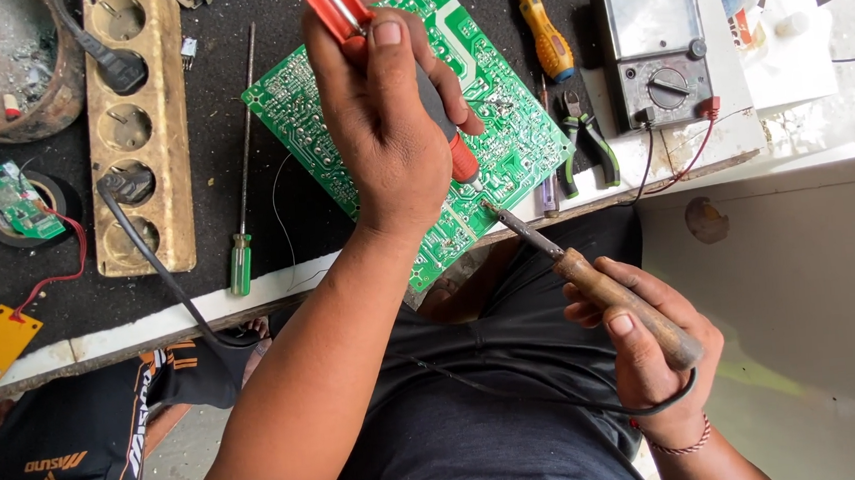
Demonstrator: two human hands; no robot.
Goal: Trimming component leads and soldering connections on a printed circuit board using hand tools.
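Holding a red-handled tool (341, 3) in our left hand (384, 123) over the green circuit board (500, 125).

Our left hand is clamped round the tool – its red shaft sticks up past the thumb, its lower end shows red below the fingers, right above the board on the counter (251, 297). Our right hand (645, 340) is closed on the wooden grip of the soldering iron (591, 279), whose metal tip reaches the board's near edge – just beside the left hand. Green-handled pliers (586, 144) lie right of the board.

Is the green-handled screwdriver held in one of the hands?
No, the green-handled screwdriver lies untouched on the black mat.
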